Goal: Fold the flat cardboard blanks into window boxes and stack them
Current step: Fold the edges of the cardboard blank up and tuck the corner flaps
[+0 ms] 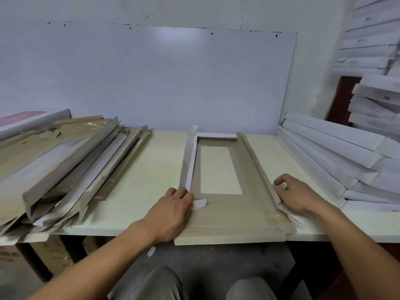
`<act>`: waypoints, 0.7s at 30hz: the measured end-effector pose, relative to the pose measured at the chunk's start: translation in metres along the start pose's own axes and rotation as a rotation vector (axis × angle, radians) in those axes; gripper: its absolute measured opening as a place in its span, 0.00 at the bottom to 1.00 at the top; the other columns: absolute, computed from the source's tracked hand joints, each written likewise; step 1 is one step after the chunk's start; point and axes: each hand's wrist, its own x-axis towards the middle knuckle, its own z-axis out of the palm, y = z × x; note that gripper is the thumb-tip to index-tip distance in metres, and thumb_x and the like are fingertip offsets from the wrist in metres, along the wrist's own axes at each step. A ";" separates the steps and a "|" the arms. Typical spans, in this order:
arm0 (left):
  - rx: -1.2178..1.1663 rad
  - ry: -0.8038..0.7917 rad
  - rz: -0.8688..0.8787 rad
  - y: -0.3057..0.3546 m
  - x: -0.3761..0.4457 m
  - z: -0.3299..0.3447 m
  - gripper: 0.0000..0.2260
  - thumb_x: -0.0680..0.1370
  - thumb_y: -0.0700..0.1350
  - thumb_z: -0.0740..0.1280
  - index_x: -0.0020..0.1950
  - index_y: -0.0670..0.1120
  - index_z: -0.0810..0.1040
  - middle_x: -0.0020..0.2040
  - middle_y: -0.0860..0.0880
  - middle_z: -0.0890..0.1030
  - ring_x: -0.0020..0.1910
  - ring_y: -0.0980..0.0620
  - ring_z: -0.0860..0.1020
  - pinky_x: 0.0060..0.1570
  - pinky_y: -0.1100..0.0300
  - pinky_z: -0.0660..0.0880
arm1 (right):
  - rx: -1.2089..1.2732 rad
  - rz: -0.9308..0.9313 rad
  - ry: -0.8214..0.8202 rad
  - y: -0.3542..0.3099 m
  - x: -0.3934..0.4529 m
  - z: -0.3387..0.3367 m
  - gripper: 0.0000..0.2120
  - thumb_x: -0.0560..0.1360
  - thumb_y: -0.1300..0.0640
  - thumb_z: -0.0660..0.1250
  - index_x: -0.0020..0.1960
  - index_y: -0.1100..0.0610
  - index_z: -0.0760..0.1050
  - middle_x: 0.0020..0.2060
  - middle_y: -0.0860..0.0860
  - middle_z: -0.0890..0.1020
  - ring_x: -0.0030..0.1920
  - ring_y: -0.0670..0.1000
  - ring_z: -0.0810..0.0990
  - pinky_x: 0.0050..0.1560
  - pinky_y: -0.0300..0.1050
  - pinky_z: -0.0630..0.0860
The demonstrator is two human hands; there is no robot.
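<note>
Fingers of both hands curl on the side flaps of the cardboard blank lying between them.

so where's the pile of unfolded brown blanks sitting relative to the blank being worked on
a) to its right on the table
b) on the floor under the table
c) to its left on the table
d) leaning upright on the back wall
c: the pile of brown blanks lies at the left end of the table, while the blank being folded is in the middle and finished white boxes are stacked on the right.
</note>
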 end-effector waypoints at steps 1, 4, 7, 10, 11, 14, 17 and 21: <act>0.001 -0.002 -0.001 0.000 0.000 -0.001 0.07 0.83 0.47 0.52 0.51 0.47 0.67 0.52 0.50 0.71 0.47 0.46 0.67 0.53 0.52 0.69 | 0.000 -0.037 -0.035 -0.007 -0.001 0.002 0.11 0.79 0.43 0.61 0.58 0.45 0.70 0.41 0.43 0.78 0.44 0.46 0.78 0.46 0.47 0.74; 0.030 -0.003 -0.007 0.002 -0.001 -0.002 0.07 0.83 0.48 0.52 0.51 0.47 0.67 0.52 0.50 0.71 0.46 0.46 0.67 0.51 0.52 0.70 | -0.043 -0.121 -0.150 -0.025 -0.008 0.007 0.09 0.78 0.48 0.64 0.56 0.43 0.67 0.42 0.44 0.75 0.40 0.45 0.76 0.37 0.42 0.69; 0.082 0.003 -0.033 0.004 -0.001 -0.003 0.06 0.82 0.47 0.53 0.49 0.48 0.64 0.50 0.49 0.69 0.43 0.47 0.65 0.45 0.53 0.68 | -0.204 -0.151 -0.168 -0.035 -0.016 0.009 0.07 0.74 0.55 0.63 0.48 0.43 0.68 0.43 0.44 0.76 0.40 0.46 0.76 0.36 0.42 0.68; 0.065 0.006 -0.046 0.005 0.002 -0.007 0.06 0.82 0.46 0.54 0.46 0.48 0.62 0.46 0.49 0.67 0.40 0.45 0.67 0.39 0.54 0.62 | -0.343 -0.198 -0.089 -0.036 -0.024 0.005 0.06 0.73 0.54 0.63 0.41 0.44 0.70 0.43 0.43 0.72 0.39 0.46 0.75 0.34 0.40 0.66; 0.049 0.014 -0.043 0.005 0.003 -0.008 0.07 0.82 0.46 0.54 0.45 0.48 0.62 0.44 0.49 0.67 0.38 0.44 0.67 0.38 0.54 0.61 | -0.354 -0.231 -0.056 -0.034 -0.026 0.004 0.05 0.74 0.53 0.64 0.41 0.45 0.71 0.44 0.43 0.70 0.38 0.46 0.75 0.33 0.40 0.67; -0.017 0.049 -0.033 0.003 0.005 -0.009 0.10 0.83 0.47 0.55 0.43 0.46 0.65 0.43 0.47 0.69 0.35 0.43 0.69 0.37 0.54 0.61 | -0.268 -0.410 0.021 -0.024 -0.032 0.005 0.06 0.77 0.52 0.64 0.42 0.48 0.77 0.48 0.44 0.67 0.36 0.46 0.76 0.34 0.35 0.67; -0.060 0.048 -0.016 0.003 0.004 -0.009 0.08 0.83 0.47 0.56 0.49 0.45 0.70 0.45 0.47 0.71 0.40 0.41 0.74 0.40 0.51 0.68 | -0.065 -0.542 -0.089 -0.016 -0.041 -0.001 0.12 0.77 0.59 0.64 0.39 0.47 0.81 0.49 0.41 0.73 0.42 0.41 0.77 0.40 0.31 0.68; -0.195 0.084 -0.007 0.004 0.004 -0.012 0.05 0.81 0.44 0.58 0.57 0.49 0.68 0.47 0.49 0.76 0.43 0.42 0.75 0.42 0.52 0.70 | 0.088 -0.543 -0.332 -0.010 -0.051 -0.021 0.22 0.69 0.72 0.61 0.44 0.48 0.85 0.49 0.41 0.81 0.51 0.42 0.80 0.48 0.29 0.71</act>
